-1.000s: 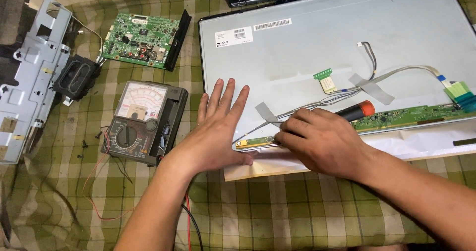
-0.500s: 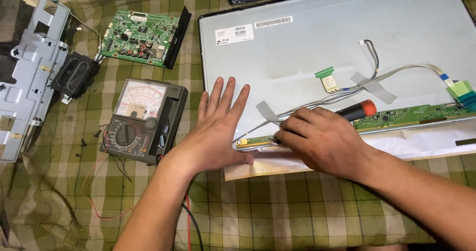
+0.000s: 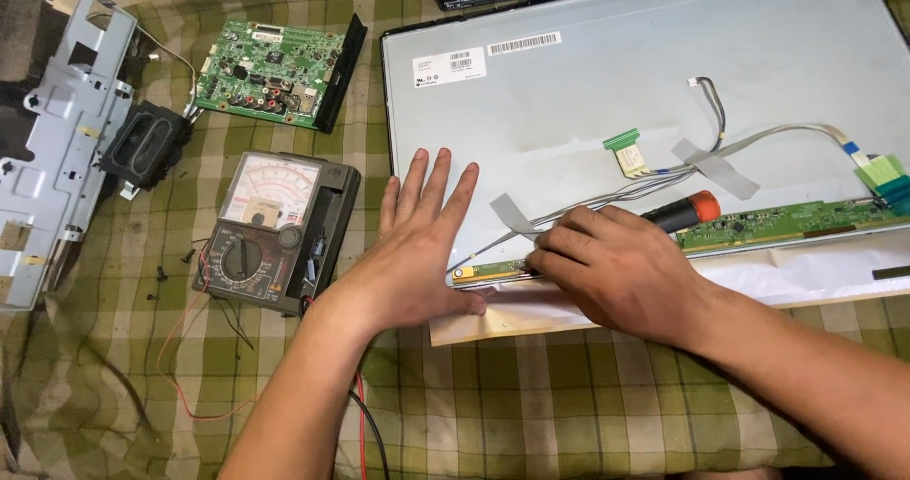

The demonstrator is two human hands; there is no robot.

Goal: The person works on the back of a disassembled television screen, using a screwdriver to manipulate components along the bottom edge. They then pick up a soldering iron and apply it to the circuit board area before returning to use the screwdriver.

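Observation:
A grey display panel (image 3: 607, 91) lies face down on a green checked cloth. Along its near edge runs a narrow green circuit strip (image 3: 796, 222). My left hand (image 3: 417, 243) lies flat with fingers spread on the panel's near left corner. My right hand (image 3: 616, 267) is closed around a screwdriver with a black and orange handle (image 3: 684, 211); its tip is hidden under my fingers at the strip's left end. Grey wires (image 3: 645, 184) held by tape run across the panel.
An analogue multimeter (image 3: 275, 229) with red and black leads sits left of the panel. A green circuit board (image 3: 270, 63), a black speaker (image 3: 142, 144) and a grey metal bracket (image 3: 57, 129) lie at the far left. Small screws (image 3: 175, 262) dot the cloth.

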